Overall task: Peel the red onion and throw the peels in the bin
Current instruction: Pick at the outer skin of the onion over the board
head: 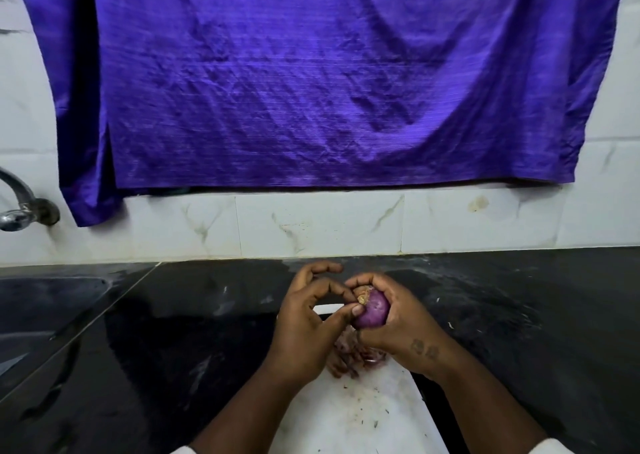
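A purple-red onion (372, 310), mostly bare of dry skin, is held above a white cutting board (360, 415). My right hand (398, 322) wraps around it from the right. My left hand (308, 322) pinches the brown root end at the onion's top left with thumb and forefinger. A pile of reddish-brown peels (356, 355) lies on the board under my hands, partly hidden by them. No bin is in view.
The board lies on a black stone counter (173, 332). A sink basin (45, 301) is set into the counter at the left, with a metal tap (20, 208) above it. A purple cloth (311, 79) hangs on the white tiled wall behind.
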The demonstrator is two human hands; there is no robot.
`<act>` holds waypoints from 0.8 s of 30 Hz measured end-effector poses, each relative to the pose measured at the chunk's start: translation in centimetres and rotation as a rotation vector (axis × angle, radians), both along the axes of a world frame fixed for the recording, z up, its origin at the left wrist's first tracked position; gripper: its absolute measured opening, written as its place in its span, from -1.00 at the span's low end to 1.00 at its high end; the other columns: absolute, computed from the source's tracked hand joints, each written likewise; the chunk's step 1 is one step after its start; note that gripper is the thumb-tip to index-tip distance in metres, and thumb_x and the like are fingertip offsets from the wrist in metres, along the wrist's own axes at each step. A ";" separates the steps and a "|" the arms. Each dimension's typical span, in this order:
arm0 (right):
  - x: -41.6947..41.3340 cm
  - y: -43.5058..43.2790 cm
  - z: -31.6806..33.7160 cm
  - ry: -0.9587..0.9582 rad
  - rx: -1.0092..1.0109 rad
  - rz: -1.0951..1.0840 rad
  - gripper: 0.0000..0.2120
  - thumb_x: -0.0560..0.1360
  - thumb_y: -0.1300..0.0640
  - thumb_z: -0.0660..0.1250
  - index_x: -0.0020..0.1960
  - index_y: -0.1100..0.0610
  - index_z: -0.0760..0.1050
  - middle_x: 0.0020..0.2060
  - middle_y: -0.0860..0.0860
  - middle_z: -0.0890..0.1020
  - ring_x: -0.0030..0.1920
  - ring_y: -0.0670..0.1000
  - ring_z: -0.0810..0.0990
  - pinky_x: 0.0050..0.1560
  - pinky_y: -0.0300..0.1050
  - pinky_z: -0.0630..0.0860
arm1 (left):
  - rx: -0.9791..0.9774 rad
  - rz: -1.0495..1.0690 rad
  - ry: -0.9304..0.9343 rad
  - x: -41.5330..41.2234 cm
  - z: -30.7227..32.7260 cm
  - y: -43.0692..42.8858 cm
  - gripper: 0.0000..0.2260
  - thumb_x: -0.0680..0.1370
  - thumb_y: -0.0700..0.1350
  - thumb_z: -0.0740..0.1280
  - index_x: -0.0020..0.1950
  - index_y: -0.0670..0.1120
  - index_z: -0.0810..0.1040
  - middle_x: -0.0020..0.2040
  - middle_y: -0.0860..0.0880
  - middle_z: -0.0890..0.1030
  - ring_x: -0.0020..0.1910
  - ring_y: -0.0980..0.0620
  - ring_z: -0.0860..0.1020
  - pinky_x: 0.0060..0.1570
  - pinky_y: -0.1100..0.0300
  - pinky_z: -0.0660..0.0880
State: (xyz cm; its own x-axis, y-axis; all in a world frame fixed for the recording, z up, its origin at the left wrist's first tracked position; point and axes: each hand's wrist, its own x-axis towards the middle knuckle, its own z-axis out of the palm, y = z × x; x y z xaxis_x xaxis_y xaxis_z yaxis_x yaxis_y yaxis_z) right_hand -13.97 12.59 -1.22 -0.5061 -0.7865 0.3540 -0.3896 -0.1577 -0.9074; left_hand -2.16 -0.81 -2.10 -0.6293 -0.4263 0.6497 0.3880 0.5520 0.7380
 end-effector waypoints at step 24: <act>-1.0 -0.7 -0.8 -0.085 -0.100 -0.222 -0.41 0.29 0.34 0.67 0.19 -0.01 0.54 0.11 0.00 0.64 0.07 -0.01 0.67 -0.06 -0.20 0.65 | -0.245 0.078 -0.085 -0.1 -0.4 0.0 -0.93 0.61 -0.07 0.45 -0.02 0.08 0.59 0.29 0.29 0.44 0.39 0.13 0.43 0.14 0.10 0.59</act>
State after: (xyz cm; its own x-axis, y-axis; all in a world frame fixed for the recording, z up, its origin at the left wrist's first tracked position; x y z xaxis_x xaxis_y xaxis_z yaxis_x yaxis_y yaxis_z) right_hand -14.94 11.93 -1.98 -0.6934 -0.6161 0.3737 -0.3480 -0.1678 -0.9223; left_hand -2.29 -0.76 -2.48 -0.6574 -0.3119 0.6860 0.2800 0.7441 0.6066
